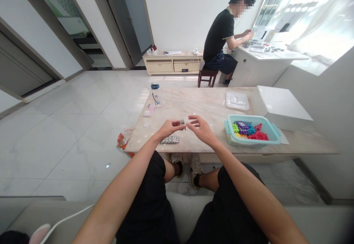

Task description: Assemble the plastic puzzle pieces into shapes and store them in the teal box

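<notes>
Above the marble-patterned table (199,104), my left hand (170,126) pinches a small grey piece (181,122) between its fingertips. My right hand (200,128) is just to the right of that piece, fingers apart, its fingertips very near it; whether they touch cannot be made out. Below my left hand, a strip of joined grey pieces (172,140) lies near the table's front edge, partly behind my left wrist. Farther left on the tabletop lies a small white piece (146,125).
A teal bin (253,145) of colourful plastic pieces stands right, with a clear lid (237,100) behind it and a white box (284,104) beyond. Small items and a dark-blue object (155,86) sit back left. A person (219,30) sits at a far desk.
</notes>
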Motion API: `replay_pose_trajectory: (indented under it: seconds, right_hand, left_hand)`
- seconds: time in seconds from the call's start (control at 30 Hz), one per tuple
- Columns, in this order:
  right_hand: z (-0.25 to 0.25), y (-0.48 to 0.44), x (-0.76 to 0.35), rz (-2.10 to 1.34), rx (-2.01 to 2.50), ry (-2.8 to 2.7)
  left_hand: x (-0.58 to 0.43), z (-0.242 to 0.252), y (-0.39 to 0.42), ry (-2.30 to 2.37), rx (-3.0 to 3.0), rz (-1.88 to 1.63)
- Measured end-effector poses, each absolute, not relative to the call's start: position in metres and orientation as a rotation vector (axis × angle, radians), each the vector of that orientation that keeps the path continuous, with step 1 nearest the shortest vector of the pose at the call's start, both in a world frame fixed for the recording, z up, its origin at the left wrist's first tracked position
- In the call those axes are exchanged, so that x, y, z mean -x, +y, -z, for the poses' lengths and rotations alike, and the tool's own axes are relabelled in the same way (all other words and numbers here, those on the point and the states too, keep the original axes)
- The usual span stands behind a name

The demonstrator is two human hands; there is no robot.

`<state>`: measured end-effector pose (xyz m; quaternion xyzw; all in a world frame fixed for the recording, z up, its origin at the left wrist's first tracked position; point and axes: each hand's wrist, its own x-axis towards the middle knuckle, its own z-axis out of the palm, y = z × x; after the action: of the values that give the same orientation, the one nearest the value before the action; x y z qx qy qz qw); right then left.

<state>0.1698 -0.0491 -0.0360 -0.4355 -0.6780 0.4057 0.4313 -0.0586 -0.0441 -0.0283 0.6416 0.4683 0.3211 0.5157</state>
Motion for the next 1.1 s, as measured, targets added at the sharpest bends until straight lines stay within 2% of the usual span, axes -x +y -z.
replay_pose_trajectory:
  seconds: [0.13,0.23,0.33,0.87,1.1]
  right_hand:
    - [0.040,-0.045,-0.167,-1.280,1.266,-1.452]
    - [0.039,-0.049,-0.163,-1.625,1.242,-1.359]
    - [0.037,-0.054,-0.159,-1.785,1.177,-1.280]
    - [0.039,-0.050,-0.156,-1.905,1.199,-1.128]
    - [0.043,-0.044,-0.170,-1.656,1.296,-1.275]
  left_hand:
    - [0.060,0.024,-0.049,1.311,-1.898,-0.930]
    - [0.060,0.021,-0.050,1.351,-1.986,-0.961]
    - [0.060,0.022,-0.048,1.364,-1.997,-0.935]
    - [0.058,0.031,-0.049,1.293,-2.011,-0.900]
    - [0.064,0.033,-0.045,1.397,-1.987,-0.958]
